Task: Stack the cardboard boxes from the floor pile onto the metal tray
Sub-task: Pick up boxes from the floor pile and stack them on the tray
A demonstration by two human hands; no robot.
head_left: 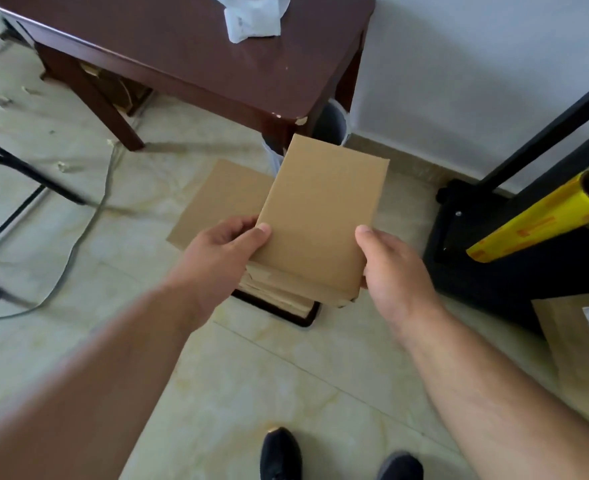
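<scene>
Head view: a person stands over a tiled floor, both hands clamped on one flat cardboard box; at far left a black cable trails across the tiles, and a dark wooden table stands behind; the left hand pinches the box's near left edge, thumb on top, fingers curled beneath; under the box lies a stack of boxes on what appears to be the dark-rimmed metal tray, though most of it is hidden; a loose cardboard sheet lies just behind; the right hand grips the near right corner; at far right, a yellow roll leans on a black stand. To land it cleanly, the box likely wants lowering level, edges squared to the stack, fingers slipped out last.
</scene>
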